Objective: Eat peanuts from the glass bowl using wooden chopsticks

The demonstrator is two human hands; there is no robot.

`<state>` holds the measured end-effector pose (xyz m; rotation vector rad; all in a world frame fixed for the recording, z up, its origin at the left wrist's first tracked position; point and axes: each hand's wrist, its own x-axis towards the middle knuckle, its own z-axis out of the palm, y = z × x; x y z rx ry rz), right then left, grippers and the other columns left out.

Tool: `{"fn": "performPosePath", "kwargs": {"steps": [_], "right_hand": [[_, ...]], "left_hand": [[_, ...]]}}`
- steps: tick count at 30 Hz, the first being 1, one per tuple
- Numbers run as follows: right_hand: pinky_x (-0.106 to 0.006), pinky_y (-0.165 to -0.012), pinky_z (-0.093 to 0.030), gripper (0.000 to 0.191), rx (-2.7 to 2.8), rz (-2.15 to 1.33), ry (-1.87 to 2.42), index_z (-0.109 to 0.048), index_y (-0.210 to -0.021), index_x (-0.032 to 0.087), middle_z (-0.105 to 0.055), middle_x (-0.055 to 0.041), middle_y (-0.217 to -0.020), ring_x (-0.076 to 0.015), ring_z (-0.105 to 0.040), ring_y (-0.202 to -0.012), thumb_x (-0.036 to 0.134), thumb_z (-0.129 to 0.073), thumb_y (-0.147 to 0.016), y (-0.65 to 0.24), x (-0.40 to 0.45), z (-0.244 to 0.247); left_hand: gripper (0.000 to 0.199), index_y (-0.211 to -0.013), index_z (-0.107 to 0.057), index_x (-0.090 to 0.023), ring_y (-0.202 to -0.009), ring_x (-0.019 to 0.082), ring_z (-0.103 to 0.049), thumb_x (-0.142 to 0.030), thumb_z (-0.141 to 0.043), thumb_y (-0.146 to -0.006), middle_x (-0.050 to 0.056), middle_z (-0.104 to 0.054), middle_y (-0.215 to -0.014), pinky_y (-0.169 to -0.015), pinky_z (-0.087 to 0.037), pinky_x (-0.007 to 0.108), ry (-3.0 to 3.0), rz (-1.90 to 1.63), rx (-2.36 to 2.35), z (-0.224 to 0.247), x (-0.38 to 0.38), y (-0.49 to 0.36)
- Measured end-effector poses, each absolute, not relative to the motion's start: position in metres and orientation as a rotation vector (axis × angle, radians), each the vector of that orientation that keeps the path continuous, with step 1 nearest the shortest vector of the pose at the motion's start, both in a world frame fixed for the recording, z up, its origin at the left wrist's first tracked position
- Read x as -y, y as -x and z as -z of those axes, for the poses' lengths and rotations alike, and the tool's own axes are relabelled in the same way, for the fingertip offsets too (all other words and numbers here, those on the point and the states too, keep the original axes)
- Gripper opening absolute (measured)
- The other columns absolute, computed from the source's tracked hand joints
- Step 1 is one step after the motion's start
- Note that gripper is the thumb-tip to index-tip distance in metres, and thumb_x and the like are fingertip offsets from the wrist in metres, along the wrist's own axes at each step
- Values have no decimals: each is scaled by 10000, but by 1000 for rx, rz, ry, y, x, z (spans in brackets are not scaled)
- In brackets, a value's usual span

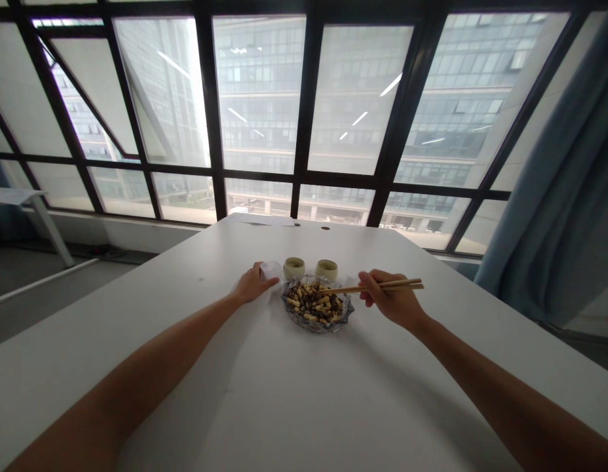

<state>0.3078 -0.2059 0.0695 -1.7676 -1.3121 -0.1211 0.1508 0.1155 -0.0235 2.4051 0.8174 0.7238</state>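
Observation:
A scalloped glass bowl [304,321] sits on the white table, filled with a mix of peanuts in the shell [311,317] and dark seeds. My right hand [390,298] grips a pair of wooden chopsticks [402,284] whose tips reach into the mix from the right. My left hand [252,285] is wrapped round a small clear cup [270,269] left of the bowl. Just behind the bowl stand two small pale-green cups, the left cup [294,268] near the clear one and the right cup [326,269] beside it.
The white table [265,406] stretches to the windows, with white paper [265,220] at its far edge. A blue curtain [554,183] hangs on the right. Another white table [12,195] stands at the far left.

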Motion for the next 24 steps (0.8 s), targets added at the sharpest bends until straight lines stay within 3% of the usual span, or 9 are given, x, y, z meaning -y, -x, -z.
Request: {"fn": "performPosePath", "kwargs": {"steps": [13, 24], "right_hand": [[-236, -452, -407, 533, 1571, 314, 1772, -593, -605, 199, -607, -19, -485, -122, -546, -433, 556, -418, -959, -299, 204, -63], [-238, -429, -457, 541, 1401, 146, 1772, -592, -646, 194, -648, -33, -530, -134, -596, -422, 616, -422, -938, -303, 206, -69]], "left_hand": [[712, -1306, -456, -128, -1033, 275, -651, -538, -680, -769, 167, -663, -1160, -855, -494, 341, -2409, -736, -812, 25, -117, -150], [700, -1298, -459, -126, -1010, 274, -663, -530, -684, -773, 172, -665, -1163, -829, -506, 339, -2407, -736, -811, 20, -112, -147]]}}
